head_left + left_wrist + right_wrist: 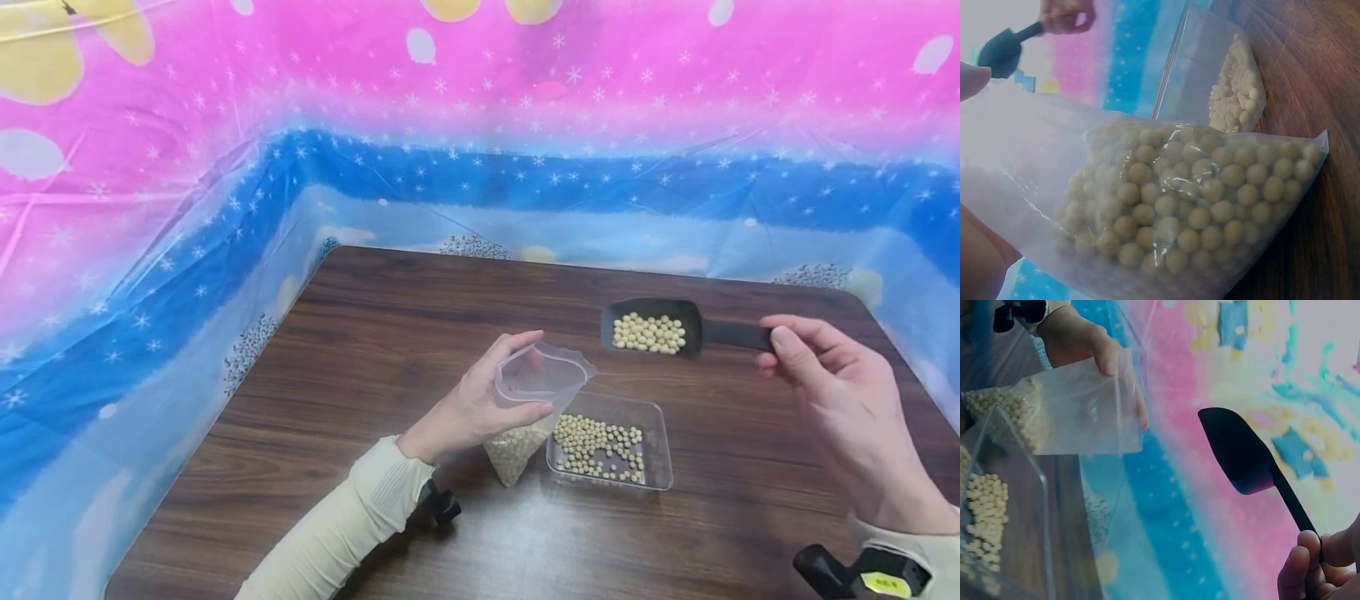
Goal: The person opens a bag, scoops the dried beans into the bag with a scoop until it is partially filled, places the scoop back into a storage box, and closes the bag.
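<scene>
My left hand (pixel 471 402) grips a clear plastic bag (pixel 546 375) by its top, with the mouth spread wide between thumb and fingers. Round pale beans fill the lower part of the bag (pixel 1191 194), which stands close to the tabletop. Between thumb and fingers, my right hand (pixel 847 392) pinches the end of a black scoop's handle. The scoop (pixel 693 333) is held level in the air, carrying a layer of beans (pixel 649 333). Beneath it and right of the bag is a clear plastic box (pixel 660 450) with more beans (pixel 596 442) spread over its bottom.
The box and bag are on a dark brown wooden table (pixel 360 333). A pink and blue patterned cloth (pixel 480 179) hangs behind the table and along its sides. Each wrist wears a black device, one by the left cuff (pixel 442 503) and one by the right (pixel 862 573).
</scene>
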A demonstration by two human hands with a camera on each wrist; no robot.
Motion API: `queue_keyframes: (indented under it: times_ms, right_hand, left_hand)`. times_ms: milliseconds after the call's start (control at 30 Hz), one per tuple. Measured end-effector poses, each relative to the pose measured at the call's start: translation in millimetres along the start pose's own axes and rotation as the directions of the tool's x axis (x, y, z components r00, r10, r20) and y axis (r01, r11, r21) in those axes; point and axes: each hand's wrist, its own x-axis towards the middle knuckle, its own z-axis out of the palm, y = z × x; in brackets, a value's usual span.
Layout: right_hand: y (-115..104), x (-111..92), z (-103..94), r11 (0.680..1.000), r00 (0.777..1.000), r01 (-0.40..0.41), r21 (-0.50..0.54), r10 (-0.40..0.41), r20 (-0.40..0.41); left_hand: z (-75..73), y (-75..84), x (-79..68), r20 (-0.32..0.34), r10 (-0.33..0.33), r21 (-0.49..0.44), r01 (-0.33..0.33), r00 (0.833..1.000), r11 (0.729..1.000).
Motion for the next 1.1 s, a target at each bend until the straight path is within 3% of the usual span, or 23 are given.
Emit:
queue_keyframes:
  times_ms: [67, 133, 267, 367, 567, 633, 767, 800, 833, 867, 900, 933, 967, 1000, 1033, 1100]
  right_hand:
    - [-11, 2, 8.9, 0.994, 0.999, 0.049, -0.097, -0.05, -0.007]
    - [-20, 3, 18.5, 0.968, 0.993, 0.115, -0.224, -0.119, -0.003]
    - [-33, 4, 36.6, 0.852, 0.961, 0.254, -0.458, -0.277, 0.017]
    - [-37, 2, 46.4, 0.792, 0.934, 0.32, -0.52, -0.356, 0.032]
    - [-40, -5, 60.3, 0.72, 0.885, 0.417, -0.554, -0.462, 0.066]
    - [-42, -7, 65.0, 0.663, 0.834, 0.5, -0.557, -0.542, 0.103]
    - [-43, -8, 70.0, 0.434, 0.625, 0.689, -0.581, -0.761, 0.172]
    - [-41, -9, 67.3, 0.395, 0.597, 0.701, -0.594, -0.78, 0.186]
    - [-38, -10, 63.1, 0.377, 0.595, 0.694, -0.614, -0.78, 0.194]
    - [-33, -12, 57.4, 0.378, 0.618, 0.67, -0.639, -0.76, 0.199]
    - [-27, -15, 50.7, 0.417, 0.679, 0.624, -0.661, -0.708, 0.194]
    - [-19, -18, 43.8, 0.474, 0.756, 0.563, -0.677, -0.626, 0.19]
    - [-10, -22, 37.2, 0.526, 0.831, 0.487, -0.697, -0.525, 0.184]
    - [2, -24, 32.1, 0.565, 0.891, 0.407, -0.717, -0.418, 0.176]
    - [14, -27, 28.6, 0.601, 0.935, 0.332, -0.727, -0.312, 0.168]
    - [38, -32, 24.6, 0.656, 0.981, 0.195, -0.729, -0.123, 0.152]
  left_hand:
    - [0.0, 0.0, 0.0, 0.001, 0.003, -0.001, -0.003, 1.0, 1.0]
    - [-0.1, 0.2, 0.1, 0.001, 0.011, 0.001, -0.011, 1.0, 1.0]
    - [-0.3, 0.0, 0.7, 0.007, 0.042, -0.002, -0.042, 0.999, 0.999]
    - [-0.6, 0.1, 1.0, 0.015, 0.045, -0.007, -0.045, 0.999, 0.999]
    - [-1.2, 1.7, 0.8, 0.018, -0.007, -0.019, 0.007, 1.0, 1.0]
    - [-0.9, 1.8, 0.5, 0.019, -0.014, -0.024, 0.015, 1.0, 1.0]
    - [0.9, 1.5, 0.7, 0.013, -0.005, -0.01, 0.005, 1.0, 1.0]
    - [1.2, 1.6, 1.1, 0.014, -0.004, -0.008, 0.004, 1.0, 1.0]
    - [1.6, 1.7, 1.5, 0.014, -0.008, -0.008, 0.008, 1.0, 1.0]
    - [1.7, 1.9, 1.9, 0.012, -0.015, -0.004, 0.015, 1.0, 1.0]
    - [1.6, 2.1, 2.2, 0.008, -0.024, -0.003, 0.024, 1.0, 1.0]
    - [1.3, 2.1, 2.3, 0.004, -0.035, -0.006, 0.035, 0.999, 0.999]
    - [1.0, 1.9, 2.2, -0.002, -0.048, -0.012, 0.048, 0.999, 0.999]
    - [0.4, 1.4, 1.9, -0.011, -0.055, -0.009, 0.054, 0.998, 0.998]
    - [-0.3, 1.1, 1.6, -0.023, -0.067, -0.007, 0.067, 0.997, 0.998]
    - [-2.0, 0.1, 0.3, -0.058, -0.088, -0.003, 0.088, 0.994, 0.996]
